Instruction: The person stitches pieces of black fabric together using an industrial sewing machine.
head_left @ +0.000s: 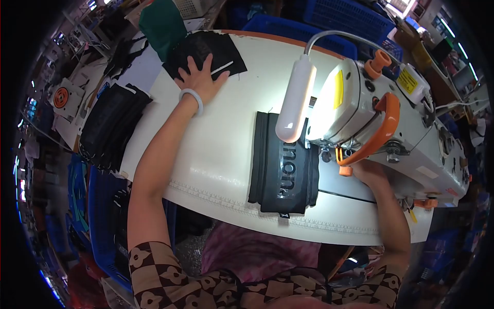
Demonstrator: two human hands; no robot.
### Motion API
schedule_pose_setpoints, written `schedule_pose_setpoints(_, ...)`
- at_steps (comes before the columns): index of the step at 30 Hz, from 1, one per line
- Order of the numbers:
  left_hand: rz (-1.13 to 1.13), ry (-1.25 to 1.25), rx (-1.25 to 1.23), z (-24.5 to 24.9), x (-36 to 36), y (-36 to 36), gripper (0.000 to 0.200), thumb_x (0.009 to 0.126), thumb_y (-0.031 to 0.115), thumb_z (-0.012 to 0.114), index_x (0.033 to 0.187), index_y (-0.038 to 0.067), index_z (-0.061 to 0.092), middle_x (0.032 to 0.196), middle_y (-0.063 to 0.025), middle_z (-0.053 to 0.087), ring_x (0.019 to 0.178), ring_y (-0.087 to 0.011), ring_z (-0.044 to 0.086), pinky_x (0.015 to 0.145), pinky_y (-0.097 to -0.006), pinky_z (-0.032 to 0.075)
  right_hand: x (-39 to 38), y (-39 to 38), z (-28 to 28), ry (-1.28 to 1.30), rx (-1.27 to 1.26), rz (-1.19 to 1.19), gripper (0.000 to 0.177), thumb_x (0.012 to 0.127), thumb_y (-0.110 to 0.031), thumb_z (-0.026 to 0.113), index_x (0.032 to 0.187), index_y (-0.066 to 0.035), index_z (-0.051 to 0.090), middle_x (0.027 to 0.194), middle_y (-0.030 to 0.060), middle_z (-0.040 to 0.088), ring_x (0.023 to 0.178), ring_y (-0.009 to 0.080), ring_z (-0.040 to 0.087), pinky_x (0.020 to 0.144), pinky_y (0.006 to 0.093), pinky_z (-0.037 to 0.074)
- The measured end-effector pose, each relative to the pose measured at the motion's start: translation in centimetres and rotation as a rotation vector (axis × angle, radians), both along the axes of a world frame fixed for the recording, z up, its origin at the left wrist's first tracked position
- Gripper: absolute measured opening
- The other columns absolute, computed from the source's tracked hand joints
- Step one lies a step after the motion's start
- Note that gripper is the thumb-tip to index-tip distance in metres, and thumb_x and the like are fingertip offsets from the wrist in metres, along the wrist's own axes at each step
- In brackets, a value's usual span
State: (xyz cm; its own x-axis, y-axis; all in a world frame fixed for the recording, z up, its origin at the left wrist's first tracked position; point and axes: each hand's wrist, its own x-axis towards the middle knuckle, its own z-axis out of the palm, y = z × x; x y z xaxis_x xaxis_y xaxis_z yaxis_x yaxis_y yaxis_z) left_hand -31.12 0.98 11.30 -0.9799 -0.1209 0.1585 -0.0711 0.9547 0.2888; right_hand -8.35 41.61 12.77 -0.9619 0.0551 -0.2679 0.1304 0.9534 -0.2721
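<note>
On the white tabletop, up at its far L side, your L hand lies palm down w/ fingers spread wide, pressing flat on the black cloth pcs; it's not gripping anything. A thin white strip shows on the cloth just beside your fingers, & a pale bangle sits on your L wrist. Green cloth touches the far L part of those pcs

Your R hand is reaching in by the sewing machine, nr the needle area, partly hidden by the machine's orange handle & body, so can't tell if its fingers are wide, narrow or holding smth

Black panel w/ shiny dark letters, "non" legible, lies flat btwn your hands, nearer the R one. Its far R part runs under the lamp & close up to the needle area; its near end reaches the ruler strip along your edge of the tabletop. A small black tab w/ a white mark sticks out there

Stack of black pcs sits at the tabletop's L edge, well apart from the panel. Blue crate is below that edge, & more blue crates stand past the far side
</note>
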Motion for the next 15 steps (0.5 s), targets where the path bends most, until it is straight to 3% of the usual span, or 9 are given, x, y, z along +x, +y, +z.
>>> schedule_pose_setpoints(3, -0.178, 0.013, -0.097, -2.2, -2.2, -2.4, 0.080, 0.086, 0.068, 0.063, 0.155, 0.040, 0.035, 0.168, -0.0204, 0.014, 0.150, -0.0552, 0.014, 0.121, -0.0610, 0.018, 0.6, -1.2, 1.1, -0.077, 0.003, -0.038, 0.043, 0.098, -0.039, 0.055, 0.129, -0.009, 0.061, 0.130, 0.0186, 0.063, 0.119, 0.0362, 0.062, 0.100, 0.0433, 0.050)
schedule_pose_setpoints(6, -0.380, 0.049, -0.085, -2.0, -3.9, -3.2, 0.085, 0.084, 0.069, 0.064, 0.157, 0.034, 0.036, 0.168, -0.0207, 0.013, 0.149, -0.0536, 0.016, 0.122, -0.0582, 0.017, 0.5, -0.6, 1.6, -0.183, 0.104, -0.090, 0.046, 0.101, -0.039, 0.053, 0.133, -0.007, 0.058, 0.129, 0.0243, 0.062, 0.118, 0.0384, 0.062, 0.097, 0.0422, 0.050)
schedule_pose_setpoints(8, -0.343, 0.350, -0.241, -1.6, -1.7, -2.2, 0.076, 0.088, 0.060, 0.067, 0.152, 0.024, 0.046, 0.165, -0.0214, 0.022, 0.150, -0.0494, 0.018, 0.122, -0.0546, 0.020, 1.9, 0.0, 0.5, 0.149, 0.056, 0.137, 0.034, 0.095, -0.025, 0.062, 0.123, -0.006, 0.064, 0.117, 0.0210, 0.066, 0.105, 0.0391, 0.066, 0.087, 0.0434, 0.052)
schedule_pose_setpoints(9, -0.494, 0.397, -0.131, -1.0, 0.2, -1.0, 0.069, 0.089, 0.049, 0.071, 0.147, 0.018, 0.051, 0.161, -0.0214, 0.030, 0.149, -0.0474, 0.023, 0.120, -0.0526, 0.025, 2.7, 0.1, -0.2, 0.310, 0.027, 0.248, 0.029, 0.092, -0.019, 0.066, 0.118, -0.006, 0.067, 0.112, 0.0194, 0.068, 0.099, 0.0395, 0.067, 0.083, 0.0440, 0.054)
schedule_pose_setpoints(10, -0.640, 0.439, -0.014, 0.0, 2.9, 1.1, 0.062, 0.090, 0.039, 0.074, 0.143, 0.012, 0.056, 0.156, -0.0213, 0.039, 0.148, -0.0453, 0.028, 0.119, -0.0505, 0.029, 3.5, -0.3, -0.2, 0.286, 0.020, 0.231, 0.029, 0.092, -0.019, 0.066, 0.118, -0.006, 0.067, 0.112, 0.0194, 0.068, 0.099, 0.0395, 0.067, 0.083, 0.0440, 0.054)
schedule_pose_setpoints(12, -1.007, 0.034, 0.504, 2.5, 10.9, 6.1, 0.045, 0.088, 0.018, 0.077, 0.130, 0.007, 0.064, 0.142, -0.0193, 0.055, 0.140, -0.0410, 0.044, 0.113, -0.0473, 0.039, 4.2, -2.2, 0.9, 0.388, -0.217, 0.347, 0.033, 0.080, -0.001, 0.073, 0.112, -0.006, 0.070, 0.097, 0.0138, 0.068, 0.082, 0.0344, 0.069, 0.073, 0.0424, 0.055)
schedule_pose_setpoints(15, -1.345, 0.045, 0.365, 3.1, 20.4, 8.9, 0.038, 0.080, 0.012, 0.080, 0.116, 0.004, 0.069, 0.132, -0.0171, 0.062, 0.124, -0.0376, 0.057, 0.106, -0.0474, 0.047, 5.5, -3.8, 0.8, 0.390, -0.421, 0.529, 0.030, 0.077, 0.001, 0.075, 0.106, -0.006, 0.072, 0.087, 0.0085, 0.064, 0.072, 0.0278, 0.068, 0.066, 0.0378, 0.055)
